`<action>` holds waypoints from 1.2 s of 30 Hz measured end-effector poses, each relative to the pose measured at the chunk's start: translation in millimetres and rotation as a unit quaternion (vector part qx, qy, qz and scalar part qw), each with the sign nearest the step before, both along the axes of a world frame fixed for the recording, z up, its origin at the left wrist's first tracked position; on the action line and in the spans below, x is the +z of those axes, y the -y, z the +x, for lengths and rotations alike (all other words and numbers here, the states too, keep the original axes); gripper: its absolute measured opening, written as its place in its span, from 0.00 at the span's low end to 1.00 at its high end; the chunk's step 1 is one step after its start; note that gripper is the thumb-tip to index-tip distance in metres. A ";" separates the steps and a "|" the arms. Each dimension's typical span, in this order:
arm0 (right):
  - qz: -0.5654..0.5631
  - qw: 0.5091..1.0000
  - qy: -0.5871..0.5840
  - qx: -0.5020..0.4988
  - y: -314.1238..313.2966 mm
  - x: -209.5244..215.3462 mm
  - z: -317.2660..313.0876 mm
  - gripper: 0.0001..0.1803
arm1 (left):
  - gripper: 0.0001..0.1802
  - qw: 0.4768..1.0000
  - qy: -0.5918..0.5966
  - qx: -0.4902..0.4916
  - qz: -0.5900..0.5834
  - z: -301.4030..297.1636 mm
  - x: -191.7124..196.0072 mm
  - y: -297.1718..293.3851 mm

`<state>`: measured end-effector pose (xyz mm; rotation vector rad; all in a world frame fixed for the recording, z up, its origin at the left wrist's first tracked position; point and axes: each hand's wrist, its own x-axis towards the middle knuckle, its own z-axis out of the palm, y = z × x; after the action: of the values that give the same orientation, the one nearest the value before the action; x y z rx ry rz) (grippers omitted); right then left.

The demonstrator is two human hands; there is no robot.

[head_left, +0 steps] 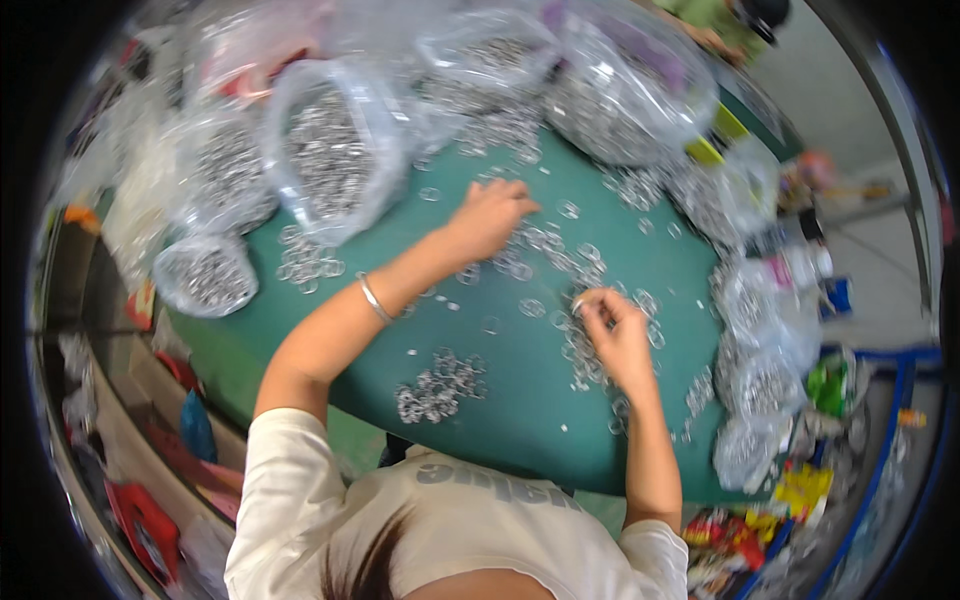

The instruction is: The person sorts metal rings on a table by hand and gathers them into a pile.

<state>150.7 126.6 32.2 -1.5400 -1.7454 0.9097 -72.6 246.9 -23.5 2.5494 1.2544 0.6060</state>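
My left hand [492, 215] is over the far middle of the green table [500, 420], above a scatter of small silvery rings [545, 240]. Its fingers are bent and smeared by motion, so I cannot see whether they hold anything. Lower and to the right, the thumb and fingertips of my right hand [617, 335] come together in a pinch at what looks like a silvery ring [577, 307]. More loose rings lie under and around that hand. Nearer to me, left of centre, sits a separate heap of silvery linked-looking pieces [440, 385].
Clear plastic bags full of silvery pieces, such as an open bag [335, 150] and a large bag [625, 100], line the table's far side. Smaller bags [760, 385] follow the right edge. A drawer-like shelf [150, 420] stands at left. Another person [715, 30] is at the far right.
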 end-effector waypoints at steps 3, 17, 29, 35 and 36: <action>0.013 0.998 0.045 -0.047 57.2 10.5 30.8 0.06 | 0.17 0.996 -0.085 0.003 -0.042 3.4 -1.6 -3.4; 0.086 0.946 0.166 -0.266 127.5 -2.9 126.5 0.11 | 0.15 0.826 0.416 0.069 -0.375 7.6 30.9 25.5; 0.109 0.957 0.216 -0.157 95.2 -11.3 97.7 0.09 | 0.17 0.671 0.439 0.029 -0.597 36.5 39.4 91.3; -0.008 0.985 -0.150 -0.084 90.4 10.5 33.1 0.12 | 0.19 0.604 0.474 -0.011 -0.640 64.6 54.9 136.4; -0.009 0.983 -0.168 -0.073 87.9 10.1 28.1 0.12 | 0.20 0.610 0.480 -0.022 -0.630 67.4 54.0 141.2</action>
<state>178.8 38.6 42.3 -1.4093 -1.3707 1.0440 -5.2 105.6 30.5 0.7790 0.6707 0.5769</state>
